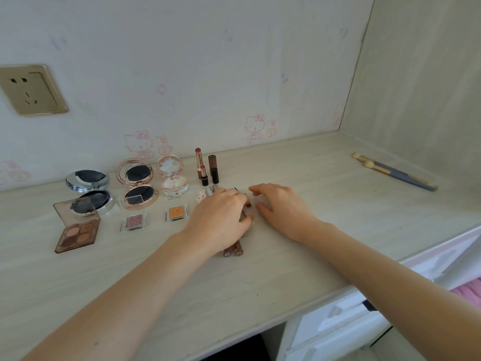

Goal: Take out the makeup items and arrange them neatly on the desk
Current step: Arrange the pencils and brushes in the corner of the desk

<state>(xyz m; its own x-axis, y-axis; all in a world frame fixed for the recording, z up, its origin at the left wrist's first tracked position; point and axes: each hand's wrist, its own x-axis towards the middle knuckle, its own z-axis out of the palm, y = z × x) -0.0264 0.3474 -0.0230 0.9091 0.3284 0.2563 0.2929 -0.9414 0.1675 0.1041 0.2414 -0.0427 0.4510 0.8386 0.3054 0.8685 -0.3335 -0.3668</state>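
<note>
Bare forearms, sleeveless, ringless hands

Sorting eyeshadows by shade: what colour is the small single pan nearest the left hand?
Orange, in a clear square case; the head view shows it.

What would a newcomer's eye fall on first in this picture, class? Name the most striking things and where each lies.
First, the two hands at the middle of the desk: the left hand rests over a bunch of brown tubes, the right hand spread just beside it. Next, the open compacts and palettes lined up at the left, and two brushes lying apart at the far right.
</note>
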